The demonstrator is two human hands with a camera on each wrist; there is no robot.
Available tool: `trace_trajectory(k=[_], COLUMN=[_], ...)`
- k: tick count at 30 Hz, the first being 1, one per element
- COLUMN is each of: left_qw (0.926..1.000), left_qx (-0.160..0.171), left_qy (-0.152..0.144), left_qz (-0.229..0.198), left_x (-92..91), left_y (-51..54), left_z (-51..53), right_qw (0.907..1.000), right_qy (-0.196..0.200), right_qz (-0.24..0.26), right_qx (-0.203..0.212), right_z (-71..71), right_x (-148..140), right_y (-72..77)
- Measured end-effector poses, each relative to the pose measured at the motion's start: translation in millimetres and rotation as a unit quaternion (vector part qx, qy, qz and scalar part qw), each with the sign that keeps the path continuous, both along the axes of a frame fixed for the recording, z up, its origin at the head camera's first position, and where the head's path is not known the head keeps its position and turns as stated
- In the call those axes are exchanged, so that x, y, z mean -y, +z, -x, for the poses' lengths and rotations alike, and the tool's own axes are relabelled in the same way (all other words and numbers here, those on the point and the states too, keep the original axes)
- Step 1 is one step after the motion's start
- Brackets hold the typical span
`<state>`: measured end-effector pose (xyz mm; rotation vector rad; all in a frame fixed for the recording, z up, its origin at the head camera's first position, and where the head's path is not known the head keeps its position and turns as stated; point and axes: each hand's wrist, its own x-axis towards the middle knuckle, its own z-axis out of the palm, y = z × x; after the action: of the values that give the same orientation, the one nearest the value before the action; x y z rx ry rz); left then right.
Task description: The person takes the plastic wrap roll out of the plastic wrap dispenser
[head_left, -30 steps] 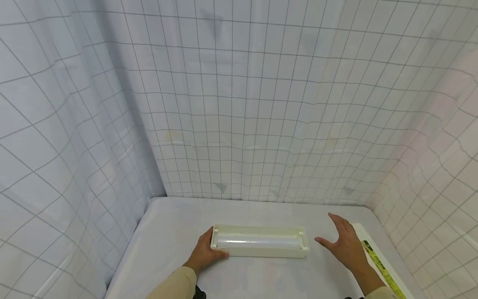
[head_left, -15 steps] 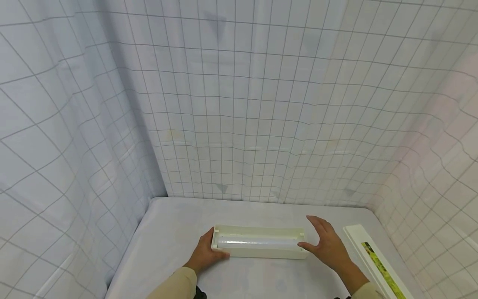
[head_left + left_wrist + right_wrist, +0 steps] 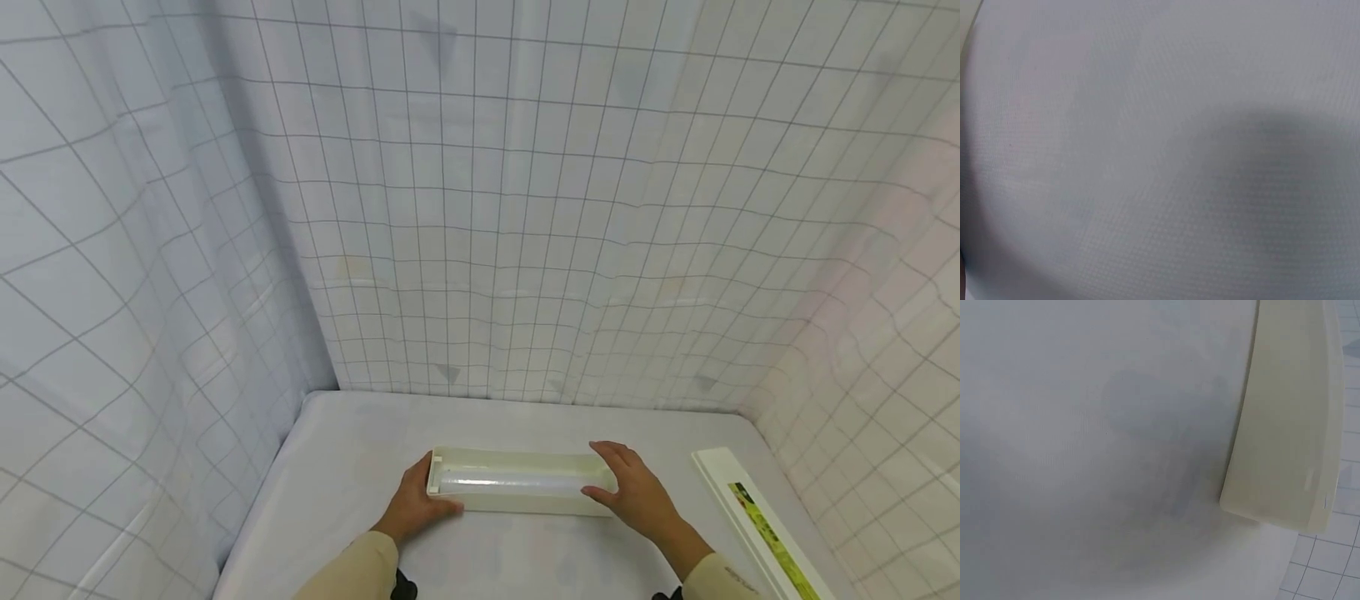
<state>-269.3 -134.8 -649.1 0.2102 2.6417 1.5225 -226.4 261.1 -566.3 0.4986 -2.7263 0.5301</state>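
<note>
Cream box [image 3: 517,503] rests with the left hand [image 3: 412,505] gripping one end, the right hand [image 3: 636,495], fingers wide, at the other

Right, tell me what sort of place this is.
Probably a curtained-off work booth: grid-patterned sheets hang on three sides of a white-covered table, where a person's left hand grips an open box.

There are two hands, left hand [image 3: 415,502] and right hand [image 3: 637,496], two sleeves [image 3: 358,567], one open box [image 3: 525,503] holding one roll [image 3: 510,480] and, near the right edge of the surface [image 3: 540,558], one panel [image 3: 720,467] bearing one label [image 3: 772,537].
</note>
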Motion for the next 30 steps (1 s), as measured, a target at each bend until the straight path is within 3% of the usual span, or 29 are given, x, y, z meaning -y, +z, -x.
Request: trace_trajectory(k=[10,19,25,30], left_qw=[1.0000,0.9998,0.9996,0.9999], left_qx=[0.002,-0.011,-0.020,-0.014], left_qy=[-0.002,-0.009,-0.018,-0.009], left_qz=[-0.001,-0.010,-0.013,-0.003], left_x=[-0.7,-0.9,-0.2,1.2], left_y=[1.1,0.7,0.0,-0.7], left_z=[-0.3,2.5,3.5,1.9], right_qw=[0.9998,0.9962,0.9932,0.9885], right_qy=[0.011,-0.010,-0.016,-0.029], right_qz=[-0.017,0.003,0.011,0.030], right_qx=[-0.005,0.087,0.114,0.146], right_z=[4.6,14.7,23.5,28.0], right_x=[7,12,15,19], right_y=[-10.9,-10.9,-15.6,-18.9])
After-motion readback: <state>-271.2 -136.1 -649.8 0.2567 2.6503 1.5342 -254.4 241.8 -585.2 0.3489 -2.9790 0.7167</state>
